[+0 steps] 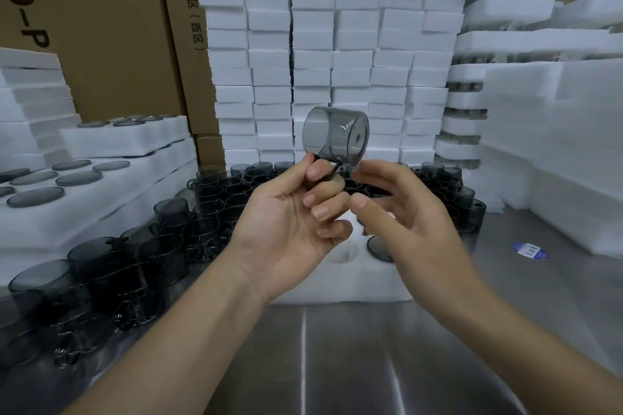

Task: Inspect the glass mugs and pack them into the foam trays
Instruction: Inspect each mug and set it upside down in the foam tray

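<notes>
My left hand (296, 212) pinched one glass mug (335, 136) by its handle; my right hand (401, 209) spread beside it, one foam tray (337, 283) beneath.

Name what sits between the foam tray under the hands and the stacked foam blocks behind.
Head view: a cluster of dark glass mugs fills the table between foam tray and foam blocks.
</notes>
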`<state>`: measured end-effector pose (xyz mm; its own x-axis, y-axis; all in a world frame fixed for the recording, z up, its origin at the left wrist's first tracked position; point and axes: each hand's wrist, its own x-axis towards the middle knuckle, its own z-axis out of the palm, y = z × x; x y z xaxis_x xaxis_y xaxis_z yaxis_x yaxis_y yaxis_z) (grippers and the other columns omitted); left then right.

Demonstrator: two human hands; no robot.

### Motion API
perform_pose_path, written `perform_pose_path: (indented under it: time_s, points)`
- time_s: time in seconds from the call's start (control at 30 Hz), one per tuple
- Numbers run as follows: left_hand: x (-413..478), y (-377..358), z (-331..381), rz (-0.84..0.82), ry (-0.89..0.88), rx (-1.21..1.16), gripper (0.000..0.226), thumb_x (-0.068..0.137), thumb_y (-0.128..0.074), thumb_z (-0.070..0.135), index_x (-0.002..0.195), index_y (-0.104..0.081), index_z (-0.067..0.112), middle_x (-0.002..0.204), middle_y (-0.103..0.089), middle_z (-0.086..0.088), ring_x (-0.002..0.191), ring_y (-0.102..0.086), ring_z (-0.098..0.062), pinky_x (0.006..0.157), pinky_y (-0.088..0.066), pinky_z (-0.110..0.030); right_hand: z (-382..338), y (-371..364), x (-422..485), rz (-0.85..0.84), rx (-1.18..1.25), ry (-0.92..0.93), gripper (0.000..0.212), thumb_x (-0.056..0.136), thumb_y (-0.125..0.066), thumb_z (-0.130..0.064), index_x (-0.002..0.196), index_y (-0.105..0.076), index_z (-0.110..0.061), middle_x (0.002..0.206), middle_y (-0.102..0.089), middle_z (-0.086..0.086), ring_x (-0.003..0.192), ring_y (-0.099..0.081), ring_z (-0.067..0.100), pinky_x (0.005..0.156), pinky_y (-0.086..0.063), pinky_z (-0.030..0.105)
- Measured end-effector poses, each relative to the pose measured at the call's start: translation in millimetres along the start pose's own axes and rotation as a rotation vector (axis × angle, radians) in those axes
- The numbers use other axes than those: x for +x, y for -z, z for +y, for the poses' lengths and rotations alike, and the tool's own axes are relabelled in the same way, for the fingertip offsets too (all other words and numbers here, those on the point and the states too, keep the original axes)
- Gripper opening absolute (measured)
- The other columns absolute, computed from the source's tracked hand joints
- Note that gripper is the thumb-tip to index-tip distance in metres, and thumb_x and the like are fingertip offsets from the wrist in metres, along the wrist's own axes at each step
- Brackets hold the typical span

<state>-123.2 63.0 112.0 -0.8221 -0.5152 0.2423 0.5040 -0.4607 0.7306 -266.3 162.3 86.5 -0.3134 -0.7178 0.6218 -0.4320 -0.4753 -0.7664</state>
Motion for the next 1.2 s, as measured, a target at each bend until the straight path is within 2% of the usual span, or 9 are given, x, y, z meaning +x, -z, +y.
perform_pose_path:
  time_s: [0.1,0.17,0.23,0.53,0.63,0.77,0.93,1.13,1.2]
  points:
    - [0,1,-3,-0.056,0.051,0.056,0.034,0.108,-0.047,0.039,0.079,-0.05,0.023,0.068,-0.024,0.006,0.056,-0.039,-0.007,0.062,-0.02,-0.027,-4,-5,0,-0.092,0.207,-0.076,0.059,0.098,-0.077,-0.029,0.151,-0.051,-0.034,0.137,-0.07,-0.007,0.119,-0.072,0.015,0.096,-0.057,0.032]
    - [1,0,-8,-0.038,0.08,0.099,0.034,0.107,-0.049,0.04,0.078,-0.053,0.024,0.066,-0.025,0.007,0.055,-0.039,-0.007,0.061,-0.019,-0.027,-8,-7,-1,-0.066,0.254,-0.011,0.065,0.099,-0.073,-0.016,0.155,-0.045,-0.032,0.13,-0.074,0.001,0.111,-0.075,0.026,0.08,-0.058,0.021]
    - [2,-3,-13,0.007,0.085,0.128,0.033,0.106,-0.053,0.042,0.078,-0.057,0.025,0.063,-0.03,0.008,0.055,-0.038,-0.007,0.06,-0.017,-0.027,-11,-7,0,0.017,0.233,0.044,0.06,0.101,-0.071,-0.013,0.153,-0.047,-0.03,0.119,-0.077,0.005,0.102,-0.077,0.03,0.077,-0.059,0.025]
    - [4,-8,-25,0.088,-0.004,0.355,0.039,0.109,-0.057,0.039,0.073,-0.069,0.029,0.071,-0.051,0.01,0.06,-0.046,-0.005,0.057,-0.029,-0.022,-11,-2,-3,0.264,-0.164,0.209,0.06,0.093,-0.079,-0.035,0.145,-0.053,-0.049,0.103,-0.072,-0.02,0.101,-0.071,0.009,0.079,-0.053,0.02]
    - [4,-10,-26,0.111,-0.073,0.453,0.035,0.112,-0.054,0.034,0.085,-0.075,0.03,0.077,-0.062,0.012,0.063,-0.05,-0.004,0.056,-0.035,-0.019,-14,-1,-2,0.287,-0.182,0.24,0.063,0.093,-0.079,-0.035,0.148,-0.051,-0.047,0.103,-0.072,-0.018,0.1,-0.072,0.013,0.082,-0.056,0.035]
    - [6,-10,-22,0.173,-0.143,0.389,0.031,0.112,-0.055,0.032,0.123,-0.073,0.01,0.075,-0.061,0.013,0.06,-0.049,-0.003,0.054,-0.037,-0.018,-19,0,-2,0.235,-0.136,0.295,0.062,0.094,-0.08,-0.02,0.146,-0.05,-0.038,0.111,-0.075,-0.014,0.103,-0.074,0.016,0.085,-0.058,0.036]
    - [6,-10,-20,0.179,-0.171,0.352,0.018,0.109,-0.057,0.034,0.1,-0.065,0.021,0.074,-0.058,0.012,0.058,-0.048,-0.003,0.054,-0.036,-0.018,-13,-2,-4,0.191,-0.172,0.269,0.03,0.095,-0.081,-0.019,0.117,-0.063,-0.028,0.107,-0.071,-0.011,0.103,-0.071,0.021,0.08,-0.057,0.047]
    - [7,-9,-21,0.187,-0.125,0.353,0.027,0.11,-0.056,0.038,0.088,-0.066,0.025,0.075,-0.055,0.01,0.076,-0.05,-0.013,0.072,-0.032,-0.031,-9,-9,-7,0.122,-0.249,0.268,0.031,0.091,-0.077,-0.025,0.12,-0.068,-0.031,0.112,-0.066,-0.015,0.106,-0.067,0.016,0.079,-0.054,0.034]
    - [7,-8,-19,0.186,-0.105,0.327,0.024,0.109,-0.057,0.039,0.092,-0.07,0.026,0.073,-0.053,0.012,0.071,-0.054,-0.009,0.073,-0.032,-0.031,-8,-10,-8,0.114,-0.259,0.269,0.031,0.091,-0.076,-0.026,0.121,-0.068,-0.032,0.113,-0.066,-0.015,0.104,-0.067,0.016,0.079,-0.053,0.032]
